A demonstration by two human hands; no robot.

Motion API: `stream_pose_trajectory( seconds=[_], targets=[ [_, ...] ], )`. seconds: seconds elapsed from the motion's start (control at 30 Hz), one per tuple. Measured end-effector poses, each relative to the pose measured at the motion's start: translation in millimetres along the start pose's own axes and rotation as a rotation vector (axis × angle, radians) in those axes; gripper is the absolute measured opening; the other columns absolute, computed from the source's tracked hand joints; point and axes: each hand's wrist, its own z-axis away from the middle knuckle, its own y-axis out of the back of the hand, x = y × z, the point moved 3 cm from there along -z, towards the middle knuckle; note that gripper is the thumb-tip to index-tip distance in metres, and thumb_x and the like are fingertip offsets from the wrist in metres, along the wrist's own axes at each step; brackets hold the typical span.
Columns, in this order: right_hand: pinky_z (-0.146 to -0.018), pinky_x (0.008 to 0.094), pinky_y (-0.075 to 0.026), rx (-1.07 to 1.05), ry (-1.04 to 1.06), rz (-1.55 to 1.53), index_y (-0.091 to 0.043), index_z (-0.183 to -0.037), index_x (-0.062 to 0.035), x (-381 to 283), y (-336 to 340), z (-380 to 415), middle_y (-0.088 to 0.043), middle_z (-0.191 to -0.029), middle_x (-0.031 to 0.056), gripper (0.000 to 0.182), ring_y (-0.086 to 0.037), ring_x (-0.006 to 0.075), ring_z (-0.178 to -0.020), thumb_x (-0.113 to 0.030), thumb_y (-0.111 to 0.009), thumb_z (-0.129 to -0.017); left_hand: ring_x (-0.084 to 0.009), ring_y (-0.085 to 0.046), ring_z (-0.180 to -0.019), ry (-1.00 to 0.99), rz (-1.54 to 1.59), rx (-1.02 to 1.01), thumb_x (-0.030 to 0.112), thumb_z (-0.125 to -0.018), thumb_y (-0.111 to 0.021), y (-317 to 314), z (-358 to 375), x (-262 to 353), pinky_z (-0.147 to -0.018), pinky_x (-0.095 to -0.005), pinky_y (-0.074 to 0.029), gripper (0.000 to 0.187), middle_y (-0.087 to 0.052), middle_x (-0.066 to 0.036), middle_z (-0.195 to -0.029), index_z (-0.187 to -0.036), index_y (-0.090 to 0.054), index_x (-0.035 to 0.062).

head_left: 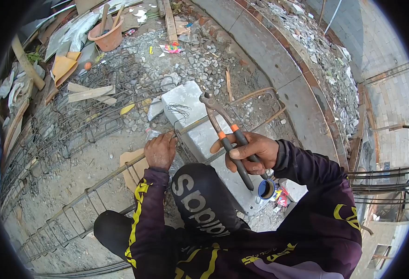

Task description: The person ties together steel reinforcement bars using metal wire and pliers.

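Rubble-strewn ground (pixel 113 151); concrete block (pixel 200 141) beneath the rebar cage (pixel 192 124). Right hand (pixel 253 151) grips pincers (pixel 221 135), head toward eleven o'clock. Left hand (pixel 160 151), at its nine o'clock, is curled on the cage.

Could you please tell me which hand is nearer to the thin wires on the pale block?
Left. The left hand rests at the steel frame, just below the wires in the picture; the right hand holds the pliers farther off, to their lower right.
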Motion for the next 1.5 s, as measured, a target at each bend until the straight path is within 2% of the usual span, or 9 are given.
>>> stream_pose_trajectory(
  seconds=[0.17, 0.27, 0.47, 0.63, 0.97, 1.17, 1.33, 1.43, 1.5],
  targets=[
    [-0.031, 0.0235, -0.039, 0.199, -0.184, 0.730, -0.052, -0.123, -0.0002, -23.6, 47.8, -1.3, -0.065, -0.072, 0.0108, 0.036, -0.048, 0.0082, -0.034, -0.021, -0.058, -0.094, -0.0326, -0.067, -0.071, 0.138, 0.014, -0.223, 0.032, -0.083, -0.067, 11.4, -8.5, -2.0, -0.064, -0.0430, -0.051, 0.030, -0.070, -0.010, -0.084, -0.105, -0.071, 0.0108],
    [-0.047, 0.0279, -0.042, 0.657, 0.259, 1.422, -0.062, -0.098, 0.0008, -58.0, 109.0, 19.0, -0.061, -0.065, 0.0042, 0.025, -0.054, 0.0091, -0.050, -0.024, -0.062, -0.092, -0.0308, -0.067, -0.071, 0.140, 0.086, -0.177, 0.030, -0.083, -0.068, 7.0, -6.8, 0.0, -0.064, -0.0415, -0.051, 0.027, -0.070, -0.010, -0.083, -0.100, -0.073, 0.0100],
    [-0.064, 0.0346, -0.050, 1.395, -0.028, 1.304, -0.068, -0.090, 0.0037, -121.4, 264.6, 94.6, -0.068, -0.072, 0.0122, 0.041, -0.067, 0.0204, -0.066, -0.036, -0.072, -0.079, -0.0271, -0.065, -0.070, 0.106, 0.065, -0.030, 0.026, -0.080, -0.071, 1.4, -2.9, 1.9, -0.064, -0.0386, -0.049, 0.021, -0.067, -0.008, -0.077, -0.094, -0.074, 0.0103],
    [-0.058, 0.0294, -0.048, 1.198, -0.089, 1.207, -0.069, -0.089, 0.0020, -129.1, 362.9, 89.3, -0.069, -0.073, 0.0084, 0.036, -0.065, 0.0151, -0.064, -0.030, -0.077, -0.077, -0.0243, -0.061, -0.065, 0.018, -0.006, 0.052, 0.022, -0.078, -0.074, -1.0, 1.8, 2.1, -0.061, -0.0368, -0.046, 0.019, -0.062, -0.005, -0.069, -0.094, -0.074, 0.0130],
    [-0.071, 0.0305, -0.048, 0.725, -0.090, 0.948, -0.066, -0.093, 0.0020, -127.7, 395.0, 73.4, -0.066, -0.080, 0.0069, 0.031, -0.062, 0.0167, -0.075, -0.020, -0.072, -0.073, -0.0205, -0.059, -0.063, -0.032, -0.056, 0.074, 0.022, -0.074, -0.076, -1.6, 2.5, -0.8, -0.059, -0.0346, -0.044, 0.018, -0.060, -0.002, -0.069, -0.090, -0.071, 0.0144],
    [-0.072, 0.0300, -0.046, 0.829, 0.022, 1.145, -0.064, -0.097, 0.0027, -114.8, 388.5, 64.5, -0.064, -0.083, 0.0052, 0.035, -0.060, 0.0147, -0.075, -0.022, -0.068, -0.073, -0.0194, -0.063, -0.068, -0.012, -0.011, 0.107, 0.023, -0.075, -0.075, -4.4, 8.3, -1.4, -0.062, -0.0335, -0.046, 0.017, -0.063, -0.001, -0.072, -0.089, -0.071, 0.0146],
    [-0.082, 0.0424, -0.049, 0.998, -0.084, 2.030, -0.065, -0.114, -0.0101, -156.8, 348.6, 67.5, -0.067, -0.099, 0.0189, 0.036, -0.064, 0.0362, -0.095, -0.026, -0.066, -0.083, -0.0194, -0.062, -0.069, -0.022, 0.007, 0.174, 0.024, -0.075, -0.075, -7.2, 10.2, -7.4, -0.063, -0.0346, -0.046, 0.016, -0.062, -0.001, -0.070, -0.089, -0.072, 0.0165],
    [-0.080, 0.0446, -0.050, 0.853, 0.115, 2.180, -0.064, -0.116, -0.0127, -183.5, 263.1, 32.0, -0.067, -0.103, 0.0167, 0.034, -0.064, 0.0375, -0.093, -0.024, -0.066, -0.084, -0.0189, -0.062, -0.070, -0.015, 0.003, 0.181, 0.025, -0.075, -0.075, -7.5, 11.2, -7.5, -0.064, -0.0342, -0.046, 0.017, -0.062, -0.001, -0.070, -0.090, -0.072, 0.0165],
    [-0.075, 0.0443, -0.052, 0.659, -0.042, 2.303, -0.063, -0.118, -0.0185, -181.1, 200.6, -10.9, -0.067, -0.101, 0.0134, 0.033, -0.066, 0.0348, -0.089, -0.017, -0.063, -0.085, -0.0187, -0.062, -0.070, -0.004, 0.006, 0.172, 0.025, -0.075, -0.075, -7.7, 12.5, -7.4, -0.064, -0.0341, -0.046, 0.017, -0.063, -0.001, -0.071, -0.090, -0.072, 0.0166]
  ],
)
